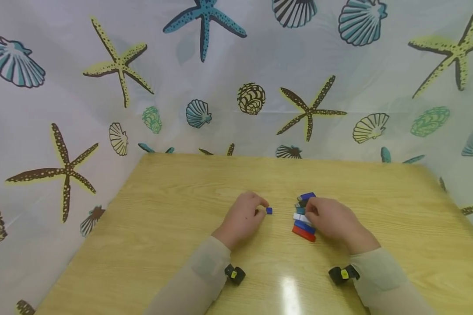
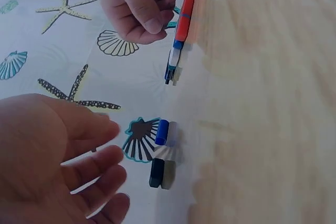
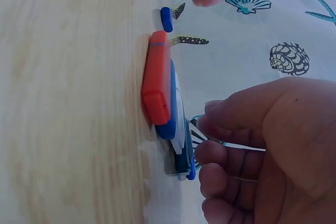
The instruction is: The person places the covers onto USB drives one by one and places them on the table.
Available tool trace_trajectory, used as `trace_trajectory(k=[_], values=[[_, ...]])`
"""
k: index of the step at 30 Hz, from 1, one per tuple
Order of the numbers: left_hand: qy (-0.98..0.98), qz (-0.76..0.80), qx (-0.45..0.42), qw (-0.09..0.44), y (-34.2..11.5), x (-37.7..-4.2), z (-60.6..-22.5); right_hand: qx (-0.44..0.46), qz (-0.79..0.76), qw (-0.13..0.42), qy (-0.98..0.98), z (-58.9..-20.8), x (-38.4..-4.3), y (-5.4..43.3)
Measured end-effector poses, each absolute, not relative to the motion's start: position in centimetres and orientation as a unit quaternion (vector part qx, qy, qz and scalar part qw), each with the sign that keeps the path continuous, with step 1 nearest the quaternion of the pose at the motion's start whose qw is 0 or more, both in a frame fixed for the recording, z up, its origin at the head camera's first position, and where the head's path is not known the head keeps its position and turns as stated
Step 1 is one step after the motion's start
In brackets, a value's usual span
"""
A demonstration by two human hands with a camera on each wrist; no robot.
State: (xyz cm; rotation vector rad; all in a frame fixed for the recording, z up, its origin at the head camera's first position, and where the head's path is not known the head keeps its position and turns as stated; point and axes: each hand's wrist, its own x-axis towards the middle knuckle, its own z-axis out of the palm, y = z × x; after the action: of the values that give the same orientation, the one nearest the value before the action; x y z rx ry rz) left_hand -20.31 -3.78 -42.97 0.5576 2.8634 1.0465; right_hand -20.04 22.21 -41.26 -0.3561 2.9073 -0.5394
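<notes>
My left hand is low over the table, thumb and forefinger apart, beside a small blue cap. The left wrist view shows a small black cap next to the blue cap; nothing is between that hand's fingers. My right hand, fingers loosely curled, is at the right ends of a row of USB sticks, hiding parts of them. From back to front lie a blue stick, a black stick, a teal stick, a white stick, another blue stick and a red stick.
A pale wooden table carries everything. Behind it and at the sides hangs a white cloth printed with starfish and shells. Dark straps with small devices are worn at both wrists.
</notes>
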Motion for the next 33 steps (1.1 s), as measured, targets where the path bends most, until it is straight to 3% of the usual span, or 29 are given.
trace_trajectory(k=[13,28,33], values=[[0.967,0.071,0.240,0.037,-1.3,-22.1,-43.0,-0.113,-0.198,0.087,0.970,-41.5,-20.1,22.4],[0.967,0.080,0.230,0.077,-0.7,-22.9,-42.7,-0.117,-0.205,0.087,0.968,-41.2,-19.9,22.2],[0.957,0.152,0.239,0.065,-1.5,-22.4,-42.6,-0.118,-0.206,0.085,0.968,-41.2,-19.9,22.2]])
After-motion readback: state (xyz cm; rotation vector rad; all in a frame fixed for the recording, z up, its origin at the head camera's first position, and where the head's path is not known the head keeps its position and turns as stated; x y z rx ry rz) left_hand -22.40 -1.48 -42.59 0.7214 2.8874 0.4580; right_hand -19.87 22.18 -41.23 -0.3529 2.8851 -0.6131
